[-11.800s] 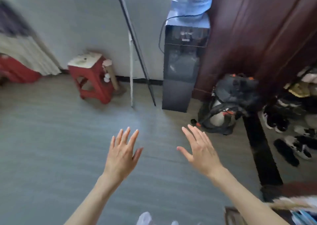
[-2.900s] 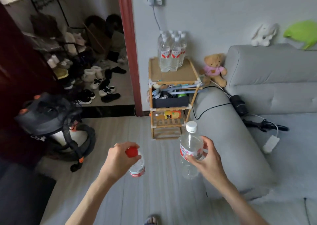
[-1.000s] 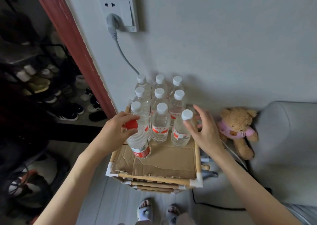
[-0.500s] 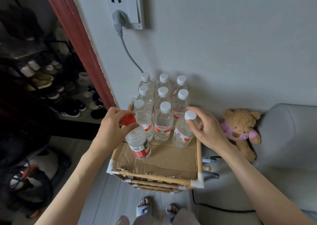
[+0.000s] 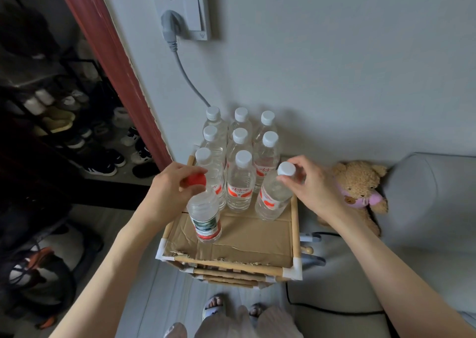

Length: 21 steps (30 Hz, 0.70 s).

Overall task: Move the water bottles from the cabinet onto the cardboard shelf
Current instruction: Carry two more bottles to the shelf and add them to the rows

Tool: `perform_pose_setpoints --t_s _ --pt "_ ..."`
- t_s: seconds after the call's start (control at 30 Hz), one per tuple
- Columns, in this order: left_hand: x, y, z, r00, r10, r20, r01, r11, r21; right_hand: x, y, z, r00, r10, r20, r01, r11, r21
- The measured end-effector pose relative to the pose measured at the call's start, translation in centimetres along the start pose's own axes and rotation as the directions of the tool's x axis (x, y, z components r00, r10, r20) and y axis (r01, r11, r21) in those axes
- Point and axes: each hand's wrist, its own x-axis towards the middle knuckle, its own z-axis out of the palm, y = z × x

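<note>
The cardboard shelf (image 5: 247, 242) with a wooden frame stands against the wall, and several white-capped water bottles (image 5: 240, 157) stand in rows at its back. My left hand (image 5: 170, 190) grips the red cap of a short bottle (image 5: 205, 219) that rests on the cardboard at the front left. My right hand (image 5: 313, 185) pinches the white cap of a taller bottle (image 5: 273, 196), which leans right at the shelf's right edge with its base on the cardboard.
A teddy bear (image 5: 359, 190) sits right of the shelf against a grey sofa (image 5: 425, 208). A plugged cable (image 5: 185, 79) hangs from the wall socket behind the bottles. Shoes (image 5: 103, 154) fill a rack at left. My feet (image 5: 213, 304) are below the shelf.
Both bottles came down onto the cardboard top. The right bottle now tilts more to the right, with my fingers moved up onto its cap. My left hand holds the red-capped bottle in place.
</note>
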Motion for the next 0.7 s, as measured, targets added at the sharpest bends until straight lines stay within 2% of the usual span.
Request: perform_pose_setpoints --t_s 0.07,0.17,0.23,0.33,0.43,0.57,0.7 --pt "-0.2 0.1 -0.2 0.997 0.046 0.058 -0.043 0.998 -0.045 0.2 0.0 0.1 1.0 0.019 -0.011 -0.019 0.999 -0.042" --pt "-0.6 -0.1 0.0 0.998 0.048 0.034 -0.045 0.996 -0.08 -0.2 0.0 0.2 0.995 -0.036 0.092 0.027 0.996 0.089" --pt "-0.7 -0.4 0.5 1.0 0.027 -0.014 -0.028 0.996 -0.087 -0.5 0.0 -0.1 0.986 -0.031 0.166 0.004 0.987 0.161" --pt "-0.6 -0.7 1.2 0.997 0.016 -0.07 -0.023 0.995 -0.1 -0.4 -0.1 -0.1 0.996 0.009 0.085 -0.02 0.992 0.124" --pt "-0.7 -0.6 1.2 0.999 0.049 -0.015 -0.051 0.981 -0.187 0.0 -0.5 0.1 0.997 0.074 -0.006 -0.074 0.996 0.043" --pt "-1.3 -0.3 1.6 0.997 0.076 0.0 -0.074 0.972 -0.223 -0.5 -0.2 0.1 0.995 0.027 0.099 -0.033 0.998 0.053" --pt "-0.8 -0.3 2.3 0.997 -0.002 -0.072 -0.013 0.977 -0.213 -0.8 0.4 -0.2 0.992 0.021 0.126 -0.031 0.996 0.08"
